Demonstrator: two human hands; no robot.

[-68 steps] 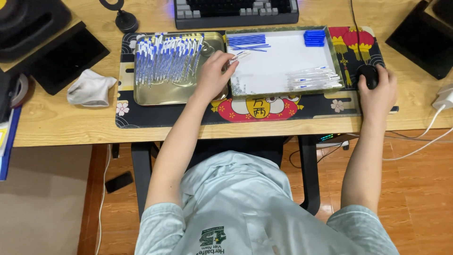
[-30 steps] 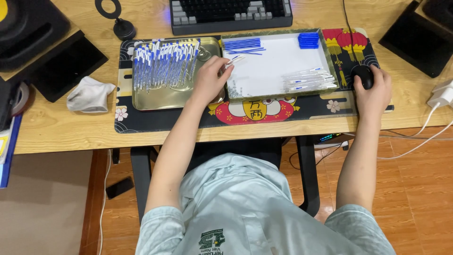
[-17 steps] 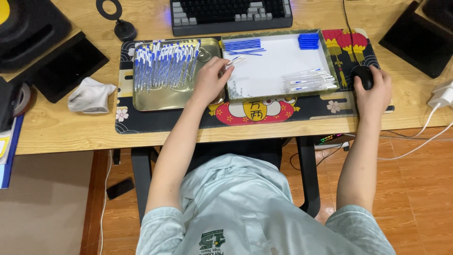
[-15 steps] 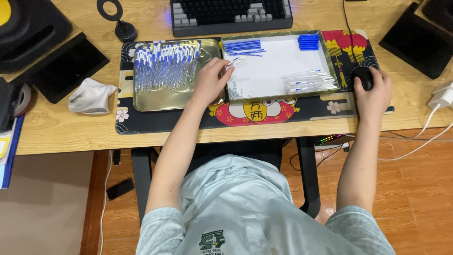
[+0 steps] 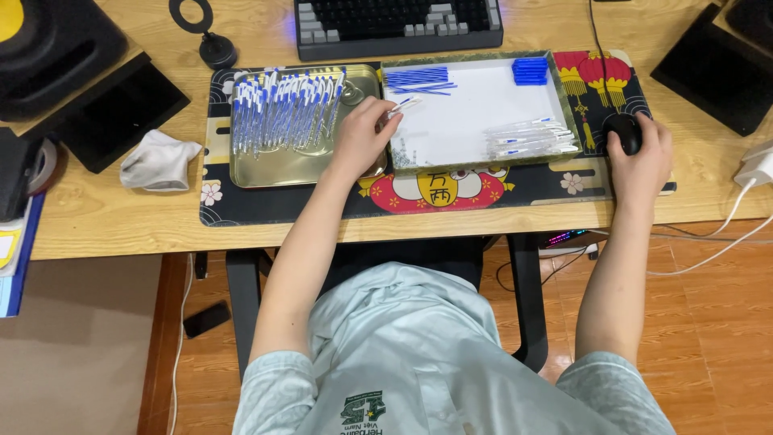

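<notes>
The person sits at the wooden desk [image 5: 121, 217], both forearms stretched over its near edge onto a dark patterned mat [image 5: 282, 205]. The left hand [image 5: 360, 141] lies across the seam between two trays, its fingers [image 5: 385, 109] pinched together on a small white pen part [image 5: 405, 103] at the near-left corner of the white tray [image 5: 475, 113]. The right hand [image 5: 640, 157] rests well apart to the right, fingers curled over a black mouse [image 5: 624, 130] on the mat. Left of the left hand, a gold tray [image 5: 290, 169] holds a row of white pens with blue caps [image 5: 282, 113]. In the white tray, clear pen barrels [image 5: 531, 137] lie near its right side, with blue refills [image 5: 417, 77] and a stack of blue caps [image 5: 530, 70] along its far edge. A crumpled white cloth [image 5: 159, 161] sits on the desk left of the mat. Farther back stands a dark keyboard [image 5: 398, 24].
</notes>
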